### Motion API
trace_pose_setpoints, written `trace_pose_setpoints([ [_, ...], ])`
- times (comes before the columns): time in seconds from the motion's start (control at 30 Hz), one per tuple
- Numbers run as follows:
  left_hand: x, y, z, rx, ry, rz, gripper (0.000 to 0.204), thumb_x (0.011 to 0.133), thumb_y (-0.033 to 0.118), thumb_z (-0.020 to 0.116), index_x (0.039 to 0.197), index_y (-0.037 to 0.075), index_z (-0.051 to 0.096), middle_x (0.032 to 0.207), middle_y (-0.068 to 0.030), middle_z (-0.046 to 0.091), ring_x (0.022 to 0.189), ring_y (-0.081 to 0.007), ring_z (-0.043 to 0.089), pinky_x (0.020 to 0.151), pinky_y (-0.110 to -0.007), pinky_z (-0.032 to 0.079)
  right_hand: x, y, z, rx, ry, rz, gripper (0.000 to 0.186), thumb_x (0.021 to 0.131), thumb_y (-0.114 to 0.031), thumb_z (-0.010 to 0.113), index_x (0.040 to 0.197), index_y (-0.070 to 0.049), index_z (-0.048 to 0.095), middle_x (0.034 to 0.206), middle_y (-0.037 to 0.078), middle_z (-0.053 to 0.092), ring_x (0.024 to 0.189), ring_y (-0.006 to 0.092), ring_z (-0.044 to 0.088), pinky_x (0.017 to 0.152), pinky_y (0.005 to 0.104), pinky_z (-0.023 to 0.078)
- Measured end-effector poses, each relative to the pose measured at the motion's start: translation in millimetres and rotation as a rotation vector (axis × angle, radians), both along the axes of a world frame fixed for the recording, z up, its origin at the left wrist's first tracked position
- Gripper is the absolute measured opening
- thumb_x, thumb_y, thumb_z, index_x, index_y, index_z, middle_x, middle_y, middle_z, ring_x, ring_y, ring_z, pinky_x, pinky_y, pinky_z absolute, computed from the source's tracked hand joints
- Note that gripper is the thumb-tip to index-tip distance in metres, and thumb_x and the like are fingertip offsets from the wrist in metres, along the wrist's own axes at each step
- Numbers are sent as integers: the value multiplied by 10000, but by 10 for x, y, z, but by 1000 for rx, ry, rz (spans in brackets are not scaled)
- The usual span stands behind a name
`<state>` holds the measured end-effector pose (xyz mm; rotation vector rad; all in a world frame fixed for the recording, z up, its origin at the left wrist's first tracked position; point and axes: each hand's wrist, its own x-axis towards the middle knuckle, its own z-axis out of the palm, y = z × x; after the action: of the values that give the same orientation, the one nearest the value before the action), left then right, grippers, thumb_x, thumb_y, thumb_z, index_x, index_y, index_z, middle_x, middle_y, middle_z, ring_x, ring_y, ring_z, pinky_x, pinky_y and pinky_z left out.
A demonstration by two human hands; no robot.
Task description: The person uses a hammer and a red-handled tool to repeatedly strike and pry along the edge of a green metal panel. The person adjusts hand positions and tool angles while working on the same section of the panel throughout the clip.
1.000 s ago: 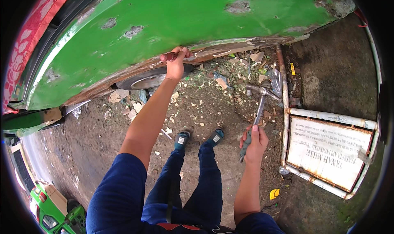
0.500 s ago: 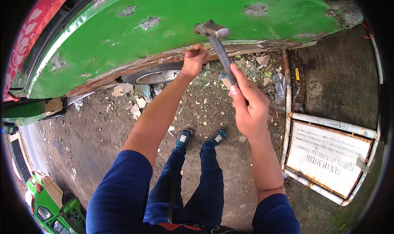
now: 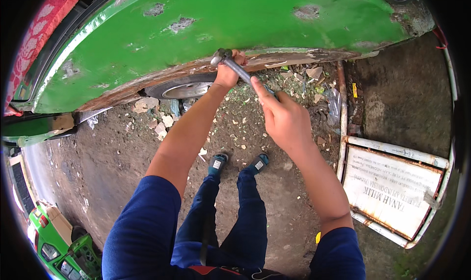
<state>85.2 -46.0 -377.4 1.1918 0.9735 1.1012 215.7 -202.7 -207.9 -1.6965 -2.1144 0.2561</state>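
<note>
My right hand (image 3: 289, 120) grips the handle of a hammer (image 3: 238, 70). Its metal head rests over my left hand (image 3: 228, 74), at the lower edge of a green vehicle body panel (image 3: 235, 20). My left fingers are closed round a tool whose round reddish-brown end showed earlier; the hammer head now covers that end, and the tool's tip is out of sight. Rust and torn paint run along the panel's lower edge, and bare grey patches (image 3: 182, 25) mark the green paint.
Below the panel shows a wheel (image 3: 186, 89). Paint and filler flakes (image 3: 164, 125) litter the ground near my sandalled feet (image 3: 219, 163). A white sign in a rusty pipe frame (image 3: 392, 191) lies at the right. Another green vehicle (image 3: 61, 245) stands at the lower left.
My right hand has swung the hammer down and left, from above the panel's edge onto the tool's end at my left hand. My left hand has stayed nearly in place.
</note>
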Motion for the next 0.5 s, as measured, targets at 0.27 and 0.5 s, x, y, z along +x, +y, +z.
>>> trace_pose_setpoints([
  [0.27,161,20,-37,90,58,-12,277,910,203,626,709,47,516,671,-36,538,664,-126,517,620,-299,428,-6,-88,-7,-57,-37,20,620,825,22,645,1382,-238,563,729,82,568,544,246,558,502,363,459],
  [0.5,231,72,30,67,217,-45,259,932,169,604,729,20,545,708,-59,594,731,-138,584,648,-312,477,34,-273,-63,116,290,-44,608,841,-67,650,1385,-318,547,679,78,516,508,248,555,455,387,445],
])
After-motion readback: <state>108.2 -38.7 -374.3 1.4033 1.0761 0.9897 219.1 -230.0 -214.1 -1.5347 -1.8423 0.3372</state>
